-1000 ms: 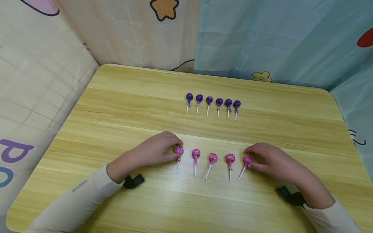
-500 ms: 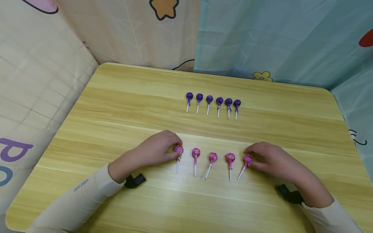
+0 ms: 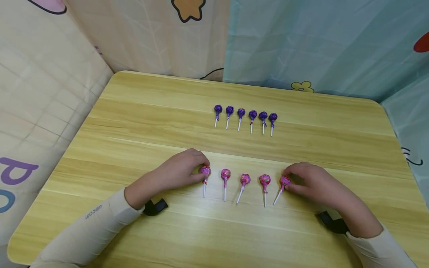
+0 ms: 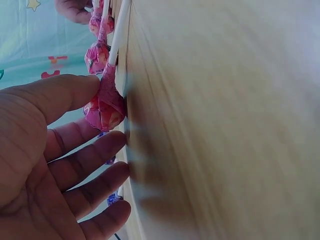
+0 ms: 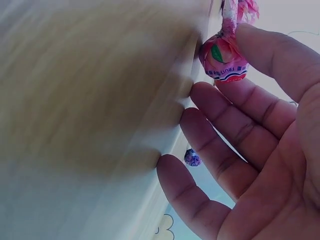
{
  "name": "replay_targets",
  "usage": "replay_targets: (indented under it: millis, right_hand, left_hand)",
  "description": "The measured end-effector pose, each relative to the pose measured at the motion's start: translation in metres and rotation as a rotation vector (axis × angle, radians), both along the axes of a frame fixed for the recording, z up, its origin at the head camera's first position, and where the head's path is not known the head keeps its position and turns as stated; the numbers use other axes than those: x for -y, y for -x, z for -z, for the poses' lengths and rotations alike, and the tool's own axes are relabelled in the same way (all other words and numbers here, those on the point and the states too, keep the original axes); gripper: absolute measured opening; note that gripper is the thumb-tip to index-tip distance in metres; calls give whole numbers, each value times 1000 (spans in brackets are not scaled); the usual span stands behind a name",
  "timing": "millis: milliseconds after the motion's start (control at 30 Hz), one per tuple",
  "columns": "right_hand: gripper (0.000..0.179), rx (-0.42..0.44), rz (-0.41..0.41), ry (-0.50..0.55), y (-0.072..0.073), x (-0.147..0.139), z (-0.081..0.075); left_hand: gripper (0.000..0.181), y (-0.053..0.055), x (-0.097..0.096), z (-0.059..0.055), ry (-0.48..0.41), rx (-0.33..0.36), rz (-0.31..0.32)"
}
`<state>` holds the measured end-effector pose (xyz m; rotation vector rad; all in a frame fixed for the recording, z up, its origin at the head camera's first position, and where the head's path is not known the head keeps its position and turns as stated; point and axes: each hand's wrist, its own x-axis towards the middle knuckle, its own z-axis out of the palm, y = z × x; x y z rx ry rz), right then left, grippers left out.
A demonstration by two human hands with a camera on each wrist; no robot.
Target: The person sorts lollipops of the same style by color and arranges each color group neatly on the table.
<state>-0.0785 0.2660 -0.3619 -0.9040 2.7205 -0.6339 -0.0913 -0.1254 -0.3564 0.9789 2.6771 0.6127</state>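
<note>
Pink-wrapped lollipops lie in a loose row near the middle of the table, white sticks toward the person. At the row's left end, my left hand [image 3: 181, 169] pinches the head of a pink lollipop [image 3: 205, 170] between thumb and index finger; the left wrist view shows its wrapper [image 4: 106, 107] against the thumb tip. My right hand [image 3: 315, 185] pinches the rightmost lollipop [image 3: 285, 181], its thumb at the wrapper neck and its index finger behind the printed head [image 5: 224, 57]. Both hands' other fingers rest on the tabletop. Three lollipops [image 3: 245, 179] lie untouched between the hands.
Farther back, several purple lollipops [image 3: 241, 112] form a neat row, sticks also toward the person. The wood-grain table [image 3: 140, 100] has rounded corners, with printed curtains [image 3: 301, 41] behind it. Black straps [image 3: 155, 207] sit below both wrists.
The head view has tilted slightly, so the table and lollipops sit a little higher in it. Both hands stay at the same two end lollipops, which have hardly moved.
</note>
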Motion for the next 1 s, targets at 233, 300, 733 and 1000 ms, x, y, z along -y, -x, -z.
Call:
replay_targets:
  millis: [233, 300, 733, 1000]
  right_hand:
    - [13, 45, 40, 10, 0, -1, -1]
    - [13, 47, 41, 15, 0, -1, -1]
    - [20, 4, 1, 35, 0, 1, 3]
    - [16, 26, 3, 20, 1, 1, 0]
  left_hand:
    - [16, -1, 0, 2, -3, -1, -2]
    - [16, -1, 0, 2, -2, 0, -4]
    - [22, -2, 2, 3, -21, 0, 2]
    - [21, -1, 3, 2, -21, -6, 21]
